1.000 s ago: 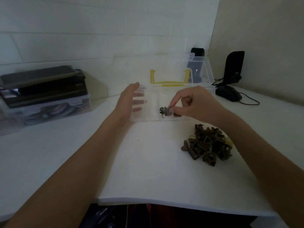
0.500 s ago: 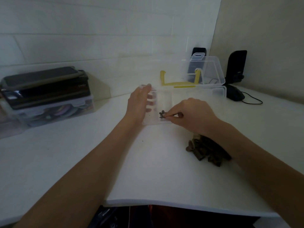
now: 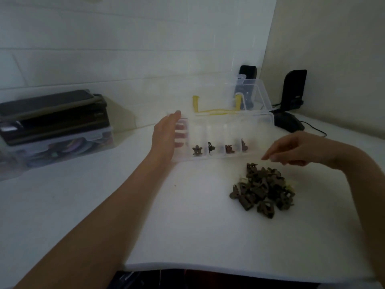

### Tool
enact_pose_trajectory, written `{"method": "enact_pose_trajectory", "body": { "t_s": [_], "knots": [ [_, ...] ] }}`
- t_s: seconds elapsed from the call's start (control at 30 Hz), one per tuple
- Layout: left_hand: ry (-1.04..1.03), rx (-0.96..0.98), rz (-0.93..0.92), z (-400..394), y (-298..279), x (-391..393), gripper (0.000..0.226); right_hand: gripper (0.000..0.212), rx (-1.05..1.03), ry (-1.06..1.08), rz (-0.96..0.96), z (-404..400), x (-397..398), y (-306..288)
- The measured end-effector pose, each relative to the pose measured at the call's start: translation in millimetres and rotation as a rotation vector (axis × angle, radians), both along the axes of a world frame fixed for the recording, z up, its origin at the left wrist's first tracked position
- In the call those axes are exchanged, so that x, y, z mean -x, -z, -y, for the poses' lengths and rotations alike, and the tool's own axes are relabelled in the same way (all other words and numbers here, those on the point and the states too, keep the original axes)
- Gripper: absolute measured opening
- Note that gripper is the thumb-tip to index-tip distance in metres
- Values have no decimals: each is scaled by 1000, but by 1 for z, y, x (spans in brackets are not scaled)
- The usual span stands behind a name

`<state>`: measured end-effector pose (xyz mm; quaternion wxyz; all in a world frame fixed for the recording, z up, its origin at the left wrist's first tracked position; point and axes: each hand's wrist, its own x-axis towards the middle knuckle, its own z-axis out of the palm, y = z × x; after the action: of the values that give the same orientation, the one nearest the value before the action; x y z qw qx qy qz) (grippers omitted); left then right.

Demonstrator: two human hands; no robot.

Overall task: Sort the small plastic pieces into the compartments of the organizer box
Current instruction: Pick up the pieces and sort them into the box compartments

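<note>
Head view: left hand (image 3: pixel 166 136) flat, fingers straight against the clear organizer box (image 3: pixel 225 138)'s left end, fingertips blurred behind plastic; right hand (image 3: pixel 295 148) loosely curled, empty, above the dark pieces (image 3: pixel 263 189) heaped on the counter (image 3: pixel 166 215); four compartments each hold one.

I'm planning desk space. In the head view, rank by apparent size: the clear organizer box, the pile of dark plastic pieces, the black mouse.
1. Clear plastic organizer box, open lid included.
2. Pile of dark brown plastic pieces, though nearer the camera.
3. Black computer mouse, farther back, so its true size is unsure.
</note>
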<state>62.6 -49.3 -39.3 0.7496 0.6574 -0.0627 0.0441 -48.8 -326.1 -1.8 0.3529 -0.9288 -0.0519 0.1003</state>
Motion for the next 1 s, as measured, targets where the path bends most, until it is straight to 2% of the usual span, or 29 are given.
{"method": "enact_pose_trajectory", "body": {
  "t_s": [0.23, 0.43, 0.63, 0.87, 1.0],
  "knots": [
    [-21, -10, 40, 0, 3, -1, 22, 18, 90, -55, 118, -15, -13, 14],
    [-13, -26, 27, -1, 2, -4, 23, 10, 128, -74, 220, -21, -18, 19],
    [5, -15, 15, -1, 2, -4, 23, 10, -14, -57, 378, -25, -14, 11],
    [22, -39, 37, -8, 1, -4, 26, 10, -193, 179, 691, -19, -7, 2],
    [22, -33, 17, -7, 0, -3, 26, 9, -251, 173, 745, -29, -5, -1]
  ]
}}
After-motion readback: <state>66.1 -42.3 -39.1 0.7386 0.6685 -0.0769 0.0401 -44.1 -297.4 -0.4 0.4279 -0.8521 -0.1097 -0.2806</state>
